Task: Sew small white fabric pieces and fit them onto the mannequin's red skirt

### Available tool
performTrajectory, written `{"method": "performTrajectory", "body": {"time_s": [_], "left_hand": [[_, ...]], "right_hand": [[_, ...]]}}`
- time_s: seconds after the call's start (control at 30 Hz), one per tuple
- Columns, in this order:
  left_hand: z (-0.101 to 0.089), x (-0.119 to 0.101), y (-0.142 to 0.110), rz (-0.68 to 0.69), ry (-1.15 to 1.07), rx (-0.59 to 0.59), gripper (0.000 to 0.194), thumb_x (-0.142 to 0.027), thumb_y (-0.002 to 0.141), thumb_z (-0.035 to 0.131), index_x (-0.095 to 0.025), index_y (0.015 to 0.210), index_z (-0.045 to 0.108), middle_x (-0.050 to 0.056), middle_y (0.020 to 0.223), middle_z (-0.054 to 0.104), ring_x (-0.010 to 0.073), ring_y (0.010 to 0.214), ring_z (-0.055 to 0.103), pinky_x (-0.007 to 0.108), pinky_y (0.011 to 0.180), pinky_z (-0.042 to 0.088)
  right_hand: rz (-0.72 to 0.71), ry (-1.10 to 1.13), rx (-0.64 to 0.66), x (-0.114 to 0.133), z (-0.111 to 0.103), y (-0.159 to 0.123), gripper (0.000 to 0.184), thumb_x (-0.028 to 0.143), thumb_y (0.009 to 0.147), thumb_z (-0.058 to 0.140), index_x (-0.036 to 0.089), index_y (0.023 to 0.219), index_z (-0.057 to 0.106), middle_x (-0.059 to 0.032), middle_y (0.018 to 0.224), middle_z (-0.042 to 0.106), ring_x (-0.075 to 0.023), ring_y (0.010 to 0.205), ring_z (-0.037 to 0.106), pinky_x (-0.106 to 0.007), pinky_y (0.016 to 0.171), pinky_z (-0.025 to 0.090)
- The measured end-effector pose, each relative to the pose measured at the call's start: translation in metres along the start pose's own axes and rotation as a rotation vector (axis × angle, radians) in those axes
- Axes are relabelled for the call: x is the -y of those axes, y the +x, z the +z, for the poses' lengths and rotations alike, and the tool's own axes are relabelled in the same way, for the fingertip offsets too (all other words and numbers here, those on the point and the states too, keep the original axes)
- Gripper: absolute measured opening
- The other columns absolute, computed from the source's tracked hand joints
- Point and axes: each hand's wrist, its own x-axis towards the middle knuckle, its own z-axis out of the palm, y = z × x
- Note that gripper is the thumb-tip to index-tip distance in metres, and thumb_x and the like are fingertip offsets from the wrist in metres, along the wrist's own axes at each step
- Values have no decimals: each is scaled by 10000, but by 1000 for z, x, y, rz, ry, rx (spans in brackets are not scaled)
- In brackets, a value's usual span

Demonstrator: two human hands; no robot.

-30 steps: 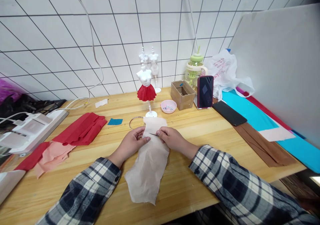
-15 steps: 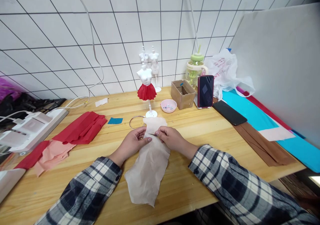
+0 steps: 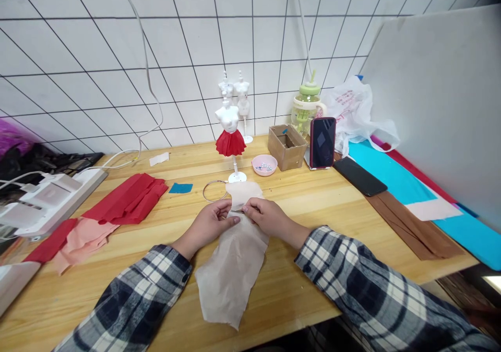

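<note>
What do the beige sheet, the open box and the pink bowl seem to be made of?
Beige sheet: probably thin, matte fabric or paper, given its wrinkles and uneven edges.
Open box: probably cardboard, with plain brown walls and a slight sheen.
Pink bowl: likely plastic, smooth and evenly coloured.

Beige sheet (image 3: 230, 273): matt, crinkled, cloth-like. Tabletop (image 3: 289, 305): smooth wood. Mannequin (image 3: 227, 117): smooth plastic look. Upright phone (image 3: 322, 143): glossy screen.
</note>
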Motion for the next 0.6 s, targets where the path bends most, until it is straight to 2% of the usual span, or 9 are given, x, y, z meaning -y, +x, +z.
{"method": "performTrajectory", "body": {"time_s": [0.17, 0.27, 0.37, 0.5, 0.6], "left_hand": [[-1, -2, 0, 25, 112, -14, 325, -375, 708, 754, -192, 961, 662, 13, 851, 655, 192, 793, 604, 305, 730, 479], [-2, -3, -1, 60, 260, -54, 220, -360, 730, 730, -187, 832, 640, -38, 692, 520, 130, 643, 489, 241, 602, 386], [-3, -4, -1, 82, 344, -80, 200, -346, 735, 717, -183, 747, 603, -62, 628, 398, 108, 581, 393, 228, 546, 311], [-2, -4, -1, 69, 277, -62, 234, -374, 710, 729, -193, 800, 613, -51, 639, 465, 131, 607, 460, 247, 572, 370], [0, -5, -1, 27, 163, -57, 355, -395, 681, 754, -201, 935, 600, -41, 666, 536, 158, 644, 539, 263, 592, 420]], "right_hand": [[17, -17, -16, -2, 1, 1, 243, 346, 926, 501, 189, 758, 581, 32, 668, 546, -112, 645, 471, -226, 588, 289], [30, -24, -22, -2, 1, 1, 232, 345, 922, 510, 192, 767, 589, 32, 661, 548, -115, 645, 471, -228, 593, 289], [32, -24, -28, -2, 1, 1, 230, 342, 922, 511, 193, 764, 588, 35, 648, 539, -116, 636, 465, -229, 593, 291], [44, -11, -34, -2, 1, 2, 238, 332, 927, 498, 191, 763, 597, 28, 661, 559, -119, 649, 484, -229, 595, 304], [27, 34, -76, -3, 0, 3, 249, 337, 951, 447, 193, 883, 638, 9, 730, 612, -128, 700, 527, -231, 629, 341]]}}
